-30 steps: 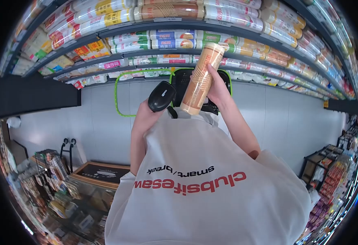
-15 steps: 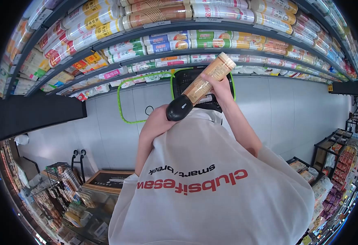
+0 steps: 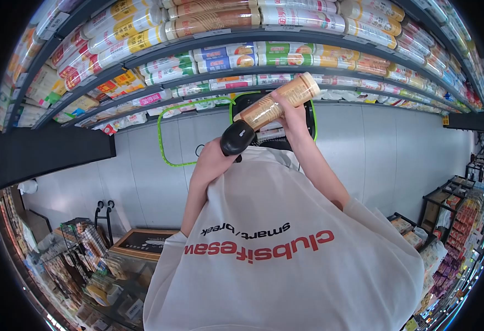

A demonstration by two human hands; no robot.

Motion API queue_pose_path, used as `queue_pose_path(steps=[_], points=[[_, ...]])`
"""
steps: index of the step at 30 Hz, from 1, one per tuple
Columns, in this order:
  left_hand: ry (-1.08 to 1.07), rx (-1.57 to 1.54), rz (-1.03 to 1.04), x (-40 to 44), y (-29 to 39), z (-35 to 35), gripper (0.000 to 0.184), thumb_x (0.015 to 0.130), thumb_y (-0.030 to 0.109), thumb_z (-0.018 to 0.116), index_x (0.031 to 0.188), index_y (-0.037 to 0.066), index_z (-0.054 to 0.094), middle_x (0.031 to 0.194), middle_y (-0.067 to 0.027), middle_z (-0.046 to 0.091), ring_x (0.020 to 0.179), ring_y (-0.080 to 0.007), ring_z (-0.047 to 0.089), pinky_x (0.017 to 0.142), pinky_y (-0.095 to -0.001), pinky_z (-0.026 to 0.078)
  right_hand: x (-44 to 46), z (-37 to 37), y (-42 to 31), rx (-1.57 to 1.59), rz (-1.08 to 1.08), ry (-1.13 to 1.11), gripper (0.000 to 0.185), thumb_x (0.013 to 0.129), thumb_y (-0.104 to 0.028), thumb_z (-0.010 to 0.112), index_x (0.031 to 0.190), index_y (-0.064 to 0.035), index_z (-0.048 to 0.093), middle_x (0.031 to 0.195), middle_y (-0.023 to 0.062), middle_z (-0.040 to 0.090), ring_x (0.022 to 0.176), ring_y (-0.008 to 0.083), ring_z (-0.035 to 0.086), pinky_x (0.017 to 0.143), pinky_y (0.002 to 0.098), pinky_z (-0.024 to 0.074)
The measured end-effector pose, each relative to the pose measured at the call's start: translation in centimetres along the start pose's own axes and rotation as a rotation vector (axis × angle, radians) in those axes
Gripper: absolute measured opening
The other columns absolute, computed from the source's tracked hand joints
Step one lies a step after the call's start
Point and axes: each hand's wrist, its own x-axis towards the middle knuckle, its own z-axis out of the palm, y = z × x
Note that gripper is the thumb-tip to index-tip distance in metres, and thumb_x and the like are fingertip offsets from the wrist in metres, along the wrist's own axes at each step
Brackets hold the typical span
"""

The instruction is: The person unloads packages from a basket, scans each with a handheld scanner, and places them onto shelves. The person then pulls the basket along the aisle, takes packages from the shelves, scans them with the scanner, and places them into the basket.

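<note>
My right hand (image 3: 293, 117) is closed around a long, round, tan-brown pack of dried noodles (image 3: 269, 108). The pack slants up to the right, its pale end farthest from me. Close to my chest, my left hand (image 3: 214, 161) grips a black handheld barcode scanner (image 3: 238, 138), its handle mostly hidden by my fingers. The scanner's head is right by the pack's lower left end; whether they touch I cannot tell. Beneath the pack is a black basket with a green rim (image 3: 316, 126), and some wrapped packs (image 3: 269, 134) show inside it.
Shelves of noodle packs (image 3: 214, 23) curve across the front. A green-edged frame (image 3: 162, 135) stands left of the basket over the grey floor (image 3: 352, 143). Behind me are a framed sign (image 3: 142, 243), a black-handled cart (image 3: 105, 220) and racks of goods (image 3: 446, 212).
The noodle pack has turned flatter, its lower end moving up and to the left. My left hand and the scanner have shifted slightly up and left. Both hands keep their hold.
</note>
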Motion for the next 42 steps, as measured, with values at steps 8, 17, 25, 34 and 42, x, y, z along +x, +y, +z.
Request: queue_pose_path(steps=[8,17,25,34,42], points=[[0.070,0.014,0.023,1.0,-0.2,0.7,0.032,0.078,0.024,0.071,0.093,-0.004,0.065,0.082,-0.0212,0.068,0.081,-0.0388,0.067,0.073,-0.0400,0.052,0.4,-0.8,1.1,-0.014,0.019,0.016,0.047,0.081,-0.022,0.079,0.117,-0.0072,0.053,0.109,0.0063,0.063,0.099,0.0175,0.065,0.080,0.0334,0.0561],[-0.016,0.174,-0.048,4.1,-5.2,2.3,0.032,0.077,0.015,0.076,0.103,0.000,0.067,0.093,-0.0171,0.071,0.085,-0.0291,0.069,0.078,-0.0350,0.052,8.9,-14.2,14.8,0.102,0.403,0.177,0.061,0.078,-0.038,0.079,0.125,-0.0091,0.051,0.112,0.0080,0.063,0.101,0.0215,0.065,0.081,0.0371,0.0567],[-0.205,0.350,-0.379,7.1,-20.0,11.3,0.037,0.073,0.021,0.070,0.107,0.009,0.065,0.104,-0.0171,0.066,0.101,-0.0356,0.064,0.087,-0.0463,0.052,14.0,-26.3,26.4,-0.101,0.711,0.446,0.051,0.083,-0.046,0.072,0.121,-0.0157,0.056,0.114,0.0061,0.062,0.102,0.0226,0.063,0.087,0.0418,0.0539],[-0.100,0.384,-0.409,7.0,-31.2,25.0,0.036,0.074,0.004,0.065,0.109,0.012,0.065,0.116,-0.0129,0.056,0.115,-0.0319,0.055,0.098,-0.0442,0.045,23.1,-31.2,32.4,-0.268,0.835,0.413,0.054,0.084,-0.051,0.068,0.120,-0.0134,0.055,0.112,0.0078,0.059,0.099,0.0238,0.061,0.072,0.0351,0.0583],[0.137,0.318,-0.624,9.5,-33.6,31.9,0.043,0.073,0.006,0.070,0.115,0.016,0.064,0.106,-0.0072,0.056,0.112,-0.0256,0.052,0.098,-0.0396,0.041,34.2,-30.2,40.3,-0.446,0.907,0.416,0.061,0.083,-0.050,0.067,0.129,-0.0145,0.049,0.120,0.0092,0.052,0.108,0.0246,0.057,0.086,0.0361,0.0576]])
